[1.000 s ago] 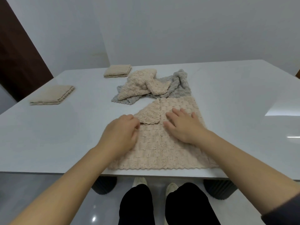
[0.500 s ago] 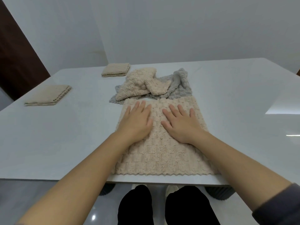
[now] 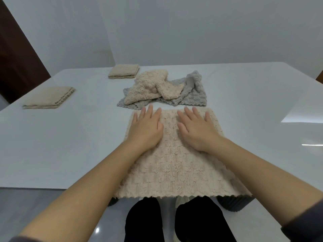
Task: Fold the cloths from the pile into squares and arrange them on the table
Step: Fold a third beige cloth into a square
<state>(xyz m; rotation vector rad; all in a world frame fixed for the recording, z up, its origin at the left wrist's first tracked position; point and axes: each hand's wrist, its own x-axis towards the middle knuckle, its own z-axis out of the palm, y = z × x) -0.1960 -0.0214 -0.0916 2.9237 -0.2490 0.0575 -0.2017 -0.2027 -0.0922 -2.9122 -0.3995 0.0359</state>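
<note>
A beige textured cloth [image 3: 176,168] lies spread flat at the table's near edge, its front hem hanging slightly over. My left hand [image 3: 146,128] presses flat on its far left part, fingers straight, fingertips at the far hem. My right hand [image 3: 196,128] lies flat on its far right part. Just beyond is the pile: a crumpled beige cloth [image 3: 150,86] on top of a grey cloth [image 3: 194,95]. Two folded beige squares sit on the left: one [image 3: 48,97] mid-left, another [image 3: 124,71] farther back.
The white glossy table [image 3: 244,105] extends wide to the right and left of the cloths. A dark door [image 3: 15,63] stands at the far left. My legs in black trousers [image 3: 173,222] show below the table's edge.
The folded-over left corner of the beige cloth has been laid out flat. Both hands slid away from me across the cloth toward its far hem, left hand going from curled to flat.
</note>
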